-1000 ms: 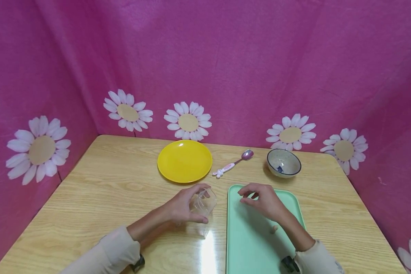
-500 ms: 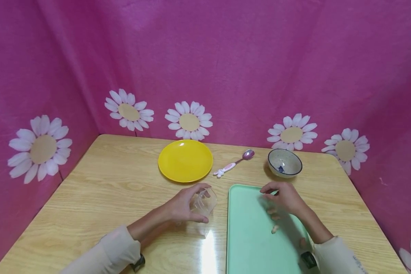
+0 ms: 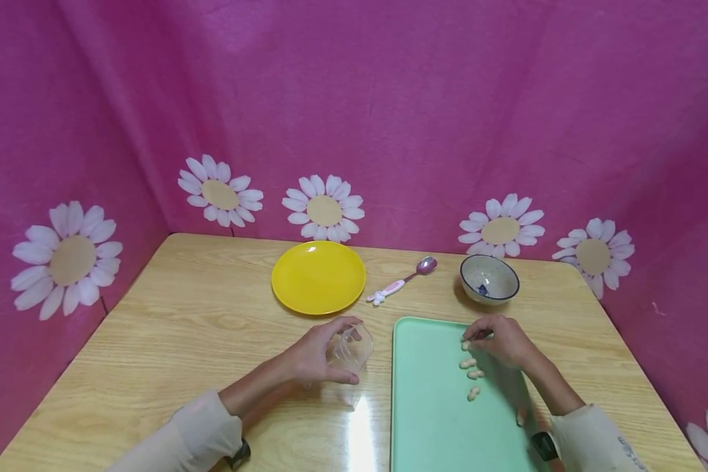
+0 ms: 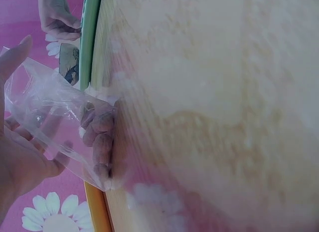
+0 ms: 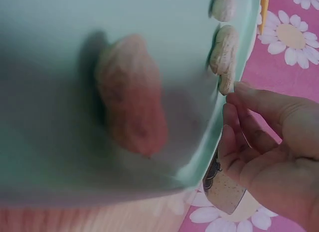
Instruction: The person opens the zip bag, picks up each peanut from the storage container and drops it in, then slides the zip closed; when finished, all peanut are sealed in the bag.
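My left hand (image 3: 315, 354) holds a clear plastic bag (image 3: 353, 351) upright on the table left of the tray, thumb and fingers spread about its mouth. Several peanuts (image 4: 102, 134) lie at the bag's bottom in the left wrist view. Over the far part of the green tray (image 3: 431, 419), my right hand (image 3: 501, 342) pinches a peanut (image 3: 465, 345) between thumb and fingertips, at or just above the tray's surface. Nearer to me on the tray lie peanuts (image 3: 475, 374) in a loose row. A separate peanut (image 5: 132, 95) rests by the right wrist, large in that wrist's view.
Behind the bag stands a yellow plate (image 3: 318, 278). A spoon (image 3: 394, 286) with a rabbit handle lies beside it. The speckled bowl (image 3: 489, 280) sits beyond the tray, near the right hand. A pink flowered curtain (image 3: 354, 118) borders the wooden table (image 3: 212, 301).
My right hand has moved right over the tray, then slightly lower, and more peanuts on the tray have come into sight. The left hand and bag stay where they were.
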The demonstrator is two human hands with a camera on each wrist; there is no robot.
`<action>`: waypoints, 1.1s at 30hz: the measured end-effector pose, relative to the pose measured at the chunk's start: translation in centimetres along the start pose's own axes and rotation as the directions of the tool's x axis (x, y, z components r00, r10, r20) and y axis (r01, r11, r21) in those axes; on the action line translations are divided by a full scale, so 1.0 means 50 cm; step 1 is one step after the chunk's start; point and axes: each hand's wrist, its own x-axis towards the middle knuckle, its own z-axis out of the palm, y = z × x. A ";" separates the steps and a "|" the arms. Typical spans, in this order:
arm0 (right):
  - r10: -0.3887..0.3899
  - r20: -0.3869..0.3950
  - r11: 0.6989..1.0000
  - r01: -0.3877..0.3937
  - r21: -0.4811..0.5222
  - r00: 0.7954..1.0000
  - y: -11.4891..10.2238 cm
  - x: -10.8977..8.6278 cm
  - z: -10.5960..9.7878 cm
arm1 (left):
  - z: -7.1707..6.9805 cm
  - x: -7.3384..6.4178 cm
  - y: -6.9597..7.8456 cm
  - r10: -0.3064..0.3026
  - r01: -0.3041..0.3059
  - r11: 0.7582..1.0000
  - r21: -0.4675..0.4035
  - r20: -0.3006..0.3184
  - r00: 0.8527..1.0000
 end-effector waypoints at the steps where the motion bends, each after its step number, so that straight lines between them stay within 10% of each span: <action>1: 0.009 0.002 1.000 -0.009 0.003 1.000 0.002 0.001 0.001 | 0.000 0.000 0.000 0.001 -0.001 1.000 0.000 -0.001 1.000; 18: 0.042 0.015 0.999 -0.042 -0.027 0.999 0.009 0.001 0.011 | 0.002 -0.003 0.000 0.005 -0.005 1.000 -0.011 -0.001 1.000; 33: -0.099 -0.059 0.994 0.101 0.043 0.993 -0.036 -0.003 0.000 | 0.000 -0.001 0.003 -0.011 0.011 1.000 -0.030 0.010 1.000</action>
